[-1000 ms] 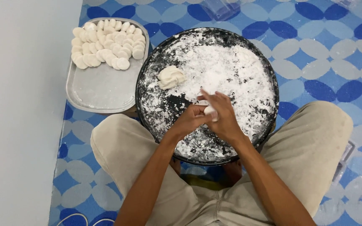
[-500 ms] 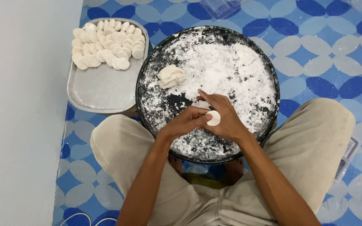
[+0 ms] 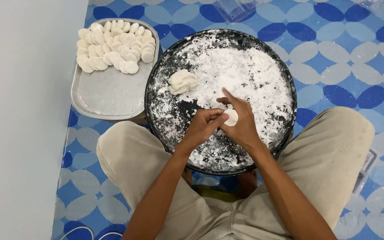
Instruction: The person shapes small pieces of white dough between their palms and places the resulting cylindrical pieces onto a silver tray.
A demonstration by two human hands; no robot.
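Fingers of both hands close together on a small, flat, round white dough disc [image 3: 232, 117], the grip of each hand clamped on it: the left hand [image 3: 203, 126] pinches its left edge with curled fingers, while the right hand [image 3: 241, 122] cradles it from the right, the index finger stretched out over the top. The disc is held just above the near half of a large round black metal tray [image 3: 156, 111], whose surface is thickly dusted with white flour. On that flour, toward the tray's far left, lies a lumpy white ball of dough [image 3: 182, 82], well apart from the hands. Touching the black tray's left rim sits a rectangular silver metal tray [image 3: 107, 95]; its far end carries overlapping rows of finished white dough discs [image 3: 114, 44], the near part bare. The person sits cross-legged in beige trousers [image 3: 334, 146] on a floor mat patterned in blue and white ovals [image 3: 356, 58]. A pale grey wall [image 3: 23, 120] runs along the left.
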